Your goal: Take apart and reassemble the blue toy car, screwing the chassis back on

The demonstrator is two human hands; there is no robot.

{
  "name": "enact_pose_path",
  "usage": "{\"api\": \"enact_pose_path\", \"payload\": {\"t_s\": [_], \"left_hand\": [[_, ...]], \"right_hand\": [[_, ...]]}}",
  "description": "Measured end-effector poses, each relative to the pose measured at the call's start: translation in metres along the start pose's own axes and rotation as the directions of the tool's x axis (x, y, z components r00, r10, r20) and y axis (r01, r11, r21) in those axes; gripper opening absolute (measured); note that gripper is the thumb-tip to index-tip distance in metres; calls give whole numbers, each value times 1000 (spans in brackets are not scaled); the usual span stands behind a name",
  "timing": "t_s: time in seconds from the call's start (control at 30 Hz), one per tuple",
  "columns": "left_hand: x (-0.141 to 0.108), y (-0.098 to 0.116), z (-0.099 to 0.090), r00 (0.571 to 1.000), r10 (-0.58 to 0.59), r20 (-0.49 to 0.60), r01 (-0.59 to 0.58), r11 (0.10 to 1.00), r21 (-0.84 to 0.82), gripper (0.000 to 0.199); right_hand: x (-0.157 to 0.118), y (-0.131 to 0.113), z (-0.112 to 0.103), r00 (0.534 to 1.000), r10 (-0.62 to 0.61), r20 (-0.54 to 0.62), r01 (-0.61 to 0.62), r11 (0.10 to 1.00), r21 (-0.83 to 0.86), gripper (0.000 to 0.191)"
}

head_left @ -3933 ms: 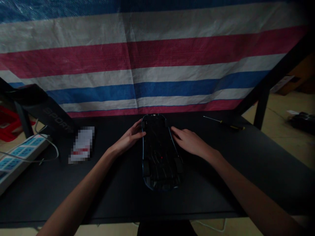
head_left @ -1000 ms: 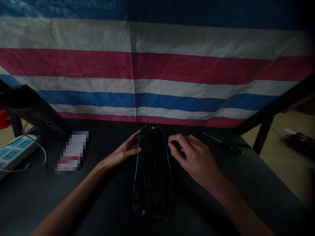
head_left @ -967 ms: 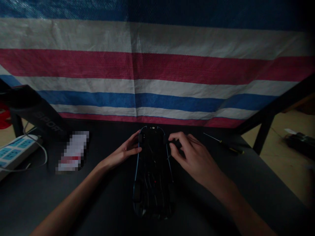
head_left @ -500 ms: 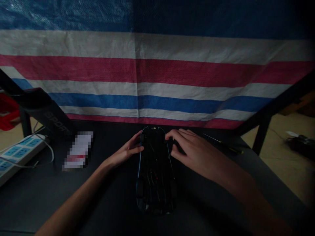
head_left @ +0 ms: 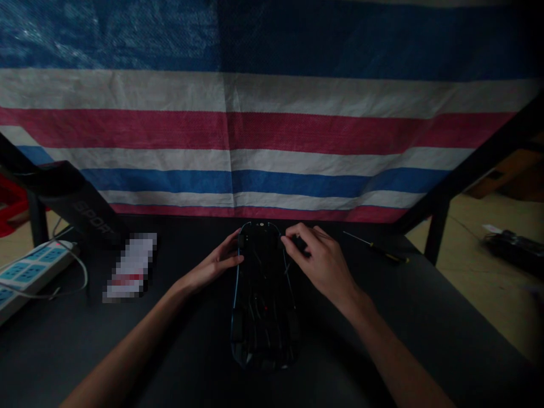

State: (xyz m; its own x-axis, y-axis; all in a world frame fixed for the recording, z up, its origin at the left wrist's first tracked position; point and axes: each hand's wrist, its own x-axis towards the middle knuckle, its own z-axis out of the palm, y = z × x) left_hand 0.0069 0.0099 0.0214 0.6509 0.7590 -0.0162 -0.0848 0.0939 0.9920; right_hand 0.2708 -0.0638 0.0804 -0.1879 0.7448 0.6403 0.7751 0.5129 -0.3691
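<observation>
A dark toy car point(head_left: 263, 294) lies upside down on the black table, its underside and wheels facing up and thin blue trim along its edge. My left hand point(head_left: 216, 260) grips the car's left side near the far end, thumb along the edge and the other fingers partly hidden behind. At the far right wheel point(head_left: 278, 242), my right hand point(head_left: 317, 252) has its thumb and bent index finger closed on the car. Poor light hides the details of the underside.
A screwdriver point(head_left: 376, 248) lies to the right on the table point(head_left: 408, 323). On the left are a power strip point(head_left: 38, 266) with a cable, a blurred-out flat item point(head_left: 131, 266) and a black object marked SPORT point(head_left: 91, 209). A striped sheet point(head_left: 229, 130) hangs behind.
My right hand has turned, its wrist swinging inward and its thumb moving up to the wheel. My left hand keeps its grip. The whole view has shifted slightly.
</observation>
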Motion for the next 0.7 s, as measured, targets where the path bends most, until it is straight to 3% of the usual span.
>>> {"api": "enact_pose_path", "payload": {"t_s": [0.2,0.37,0.57,0.7], "left_hand": [[1,0,0,1000,-9,0,9,1000,-13,81],[5,-5,-2,1000,17,-19,-17,1000,18,83],[7,-7,-2,999,35,0,-35,999,25,81],[8,-6,-3,999,24,24,-25,999,44,80]], "right_hand": [[-9,13,6,992,-102,-77,109,988,104,19],[-12,9,3,981,-167,-95,178,977,121,31],[-16,0,7,959,-180,-221,178,984,-29,15],[-18,1,10,955,-206,-214,208,978,-12,24]]}}
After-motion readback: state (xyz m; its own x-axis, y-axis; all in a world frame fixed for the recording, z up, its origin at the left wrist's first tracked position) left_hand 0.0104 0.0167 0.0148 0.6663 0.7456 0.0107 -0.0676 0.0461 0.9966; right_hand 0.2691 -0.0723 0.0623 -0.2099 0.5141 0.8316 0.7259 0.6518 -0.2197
